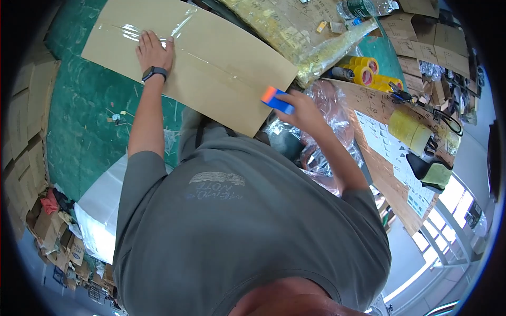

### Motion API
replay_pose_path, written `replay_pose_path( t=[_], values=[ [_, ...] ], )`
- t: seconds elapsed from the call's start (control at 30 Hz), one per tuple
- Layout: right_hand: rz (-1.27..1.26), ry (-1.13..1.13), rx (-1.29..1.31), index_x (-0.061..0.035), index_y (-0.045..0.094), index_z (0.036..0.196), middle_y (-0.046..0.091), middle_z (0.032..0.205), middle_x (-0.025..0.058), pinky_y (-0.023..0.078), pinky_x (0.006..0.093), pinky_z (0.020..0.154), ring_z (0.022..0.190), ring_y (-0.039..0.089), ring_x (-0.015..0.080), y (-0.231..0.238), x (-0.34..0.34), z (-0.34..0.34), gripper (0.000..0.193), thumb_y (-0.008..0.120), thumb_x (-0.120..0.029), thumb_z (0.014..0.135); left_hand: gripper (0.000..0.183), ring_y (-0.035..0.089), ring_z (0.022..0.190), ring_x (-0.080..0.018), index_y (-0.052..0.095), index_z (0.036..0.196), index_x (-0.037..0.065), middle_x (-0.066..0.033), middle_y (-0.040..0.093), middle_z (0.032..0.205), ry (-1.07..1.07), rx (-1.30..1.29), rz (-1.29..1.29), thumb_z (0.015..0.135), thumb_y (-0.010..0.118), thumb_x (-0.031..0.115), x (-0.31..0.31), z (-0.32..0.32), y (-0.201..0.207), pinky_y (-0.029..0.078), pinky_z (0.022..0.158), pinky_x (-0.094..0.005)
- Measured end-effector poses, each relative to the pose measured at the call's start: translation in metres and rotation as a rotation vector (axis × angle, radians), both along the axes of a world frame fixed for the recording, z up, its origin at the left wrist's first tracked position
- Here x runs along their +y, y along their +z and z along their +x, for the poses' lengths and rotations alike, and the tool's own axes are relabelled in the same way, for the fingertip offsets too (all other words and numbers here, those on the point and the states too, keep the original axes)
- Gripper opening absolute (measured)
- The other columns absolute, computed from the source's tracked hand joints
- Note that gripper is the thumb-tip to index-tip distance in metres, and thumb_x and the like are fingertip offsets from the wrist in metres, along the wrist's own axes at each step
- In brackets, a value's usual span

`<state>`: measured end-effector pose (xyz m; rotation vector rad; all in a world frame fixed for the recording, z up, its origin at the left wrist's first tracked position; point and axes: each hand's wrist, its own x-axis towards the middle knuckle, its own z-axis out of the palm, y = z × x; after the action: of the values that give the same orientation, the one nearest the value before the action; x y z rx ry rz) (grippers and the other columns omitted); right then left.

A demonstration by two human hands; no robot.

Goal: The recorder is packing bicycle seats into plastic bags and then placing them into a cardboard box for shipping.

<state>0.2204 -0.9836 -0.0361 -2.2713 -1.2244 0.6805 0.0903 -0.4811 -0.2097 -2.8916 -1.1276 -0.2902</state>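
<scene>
A flat brown cardboard box (211,58) lies in front of me, with shiny clear tape across its far left part. My left hand (155,54) rests on it, fingers stretched out and palm down beside the tape; a dark watch (154,73) is on that wrist. My right hand (304,111) is closed around a small blue hand tool with an orange end (278,100), held over the cardboard's right end. The fingers hide part of this tool, and its exact kind cannot be made out.
Yellow tape rolls (363,71) and a dark cylindrical can (340,73) stand at the right. Scissors (445,118) lie on a wooden board (369,100) with a printed sheet (387,150). Plastic-wrapped items (329,105) sit by my right arm. A plastic bottle (366,8) lies farther back.
</scene>
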Motion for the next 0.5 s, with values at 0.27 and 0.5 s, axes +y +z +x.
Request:
replay_pose_path(
  t=[0.27,0.5],
  values=[
    [-0.118,-0.033,-0.017,-0.0074,0.081,0.114,0.076,0.106,0.022,0.062,0.052,0.089,0.097,0.075,0.0446,-0.075,-0.082,-0.011,0.04,0.088,-0.027,0.08,0.094,0.021,0.17,-0.0371,0.033,0.171,-0.003,-0.0241,0.028,0.181,-0.058,-0.01,0.001,0.11,0.041,0.068,0.004,0.014,-0.009,0.016,0.137,-0.0565],
    [-0.381,-0.211,0.215,-0.0052,0.083,0.111,0.08,0.109,0.0253,0.062,0.0503,0.096,0.104,0.077,0.0446,-0.162,-0.022,0.012,0.048,0.091,-0.038,0.078,0.094,0.019,0.171,-0.0389,0.032,0.172,-0.003,-0.0247,0.026,0.182,-0.019,0.016,-0.042,0.11,0.045,0.067,0.015,-0.006,-0.006,0.015,0.137,-0.0563]
  ],
)
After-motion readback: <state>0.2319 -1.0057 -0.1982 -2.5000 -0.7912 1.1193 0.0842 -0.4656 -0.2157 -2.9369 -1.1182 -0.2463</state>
